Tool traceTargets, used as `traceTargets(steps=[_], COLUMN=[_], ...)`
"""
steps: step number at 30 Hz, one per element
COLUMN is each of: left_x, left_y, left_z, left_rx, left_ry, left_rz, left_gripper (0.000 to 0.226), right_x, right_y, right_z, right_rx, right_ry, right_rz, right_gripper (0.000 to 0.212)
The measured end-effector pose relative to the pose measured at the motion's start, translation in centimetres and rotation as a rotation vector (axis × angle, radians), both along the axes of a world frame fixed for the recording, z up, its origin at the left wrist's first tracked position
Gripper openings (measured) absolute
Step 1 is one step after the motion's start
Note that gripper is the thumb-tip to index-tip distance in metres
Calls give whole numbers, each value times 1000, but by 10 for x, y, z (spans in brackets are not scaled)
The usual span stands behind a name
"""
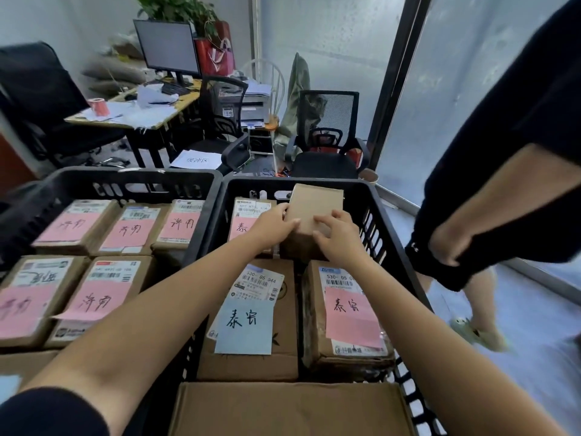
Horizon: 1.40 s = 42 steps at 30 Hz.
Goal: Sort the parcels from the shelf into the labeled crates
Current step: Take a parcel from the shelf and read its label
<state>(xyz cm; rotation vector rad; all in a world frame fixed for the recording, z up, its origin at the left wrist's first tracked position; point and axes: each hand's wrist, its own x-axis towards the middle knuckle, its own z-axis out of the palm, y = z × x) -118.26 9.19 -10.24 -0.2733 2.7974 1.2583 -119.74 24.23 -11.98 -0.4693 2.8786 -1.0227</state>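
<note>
Cluttered office, frosted glass wall at two o'clock: a plain brown cardboard parcel [316,209], flat-faced and square-cornered, stands tilted at the twelve o'clock end of the right crate [374,202], a black slotted plastic bin, with its top edge about level with the far rim. Both hands hold it. The left hand [273,226] curls its fingers round the parcel's nine o'clock edge, and the right hand [339,239] clamps bent fingers over its smooth face at five o'clock. A pink-labelled box [248,221] sits just beside the parcel at nine o'clock. Toward six o'clock lie a blue-slip carton [246,319] and a crumple-sided pink-slip carton [350,313], packed close with a narrow dark gap between them. The left crate [132,176], just beside at nine o'clock, holds pink-labelled cartons [103,297] edge to edge. A large flat carton [283,410] fills six o'clock. A bystander [503,136] in dark shorts stands near at three o'clock, and a desk monitor [166,47] sits well apart at eleven.
</note>
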Motion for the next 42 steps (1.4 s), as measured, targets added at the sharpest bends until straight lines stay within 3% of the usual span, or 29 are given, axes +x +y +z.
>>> traceTargets(steps=[4,12,22,29,37,42], left_x=[-2,8,70,144,260,349], left_y=[0,-5,1,1,-19,-48], left_z=[-5,-7,2,-5,14,21], left_rx=[-69,-190,-373,-528,-760,-767], left_ry=[42,10,-13,-21,64,61], left_rz=[17,31,-49,33,175,338], left_gripper=[51,32,37,61,58,61], right_x=[-6,0,32,78,167,237], right_y=[3,3,14,2,-54,-93], right_z=[2,3,6,14,34,44], right_rx=[-68,4,-13,38,90,54], right_ry=[-31,-19,-1,53,103,145], right_rz=[-10,121,77,327,669,857], right_gripper=[50,55,67,69,75,75])
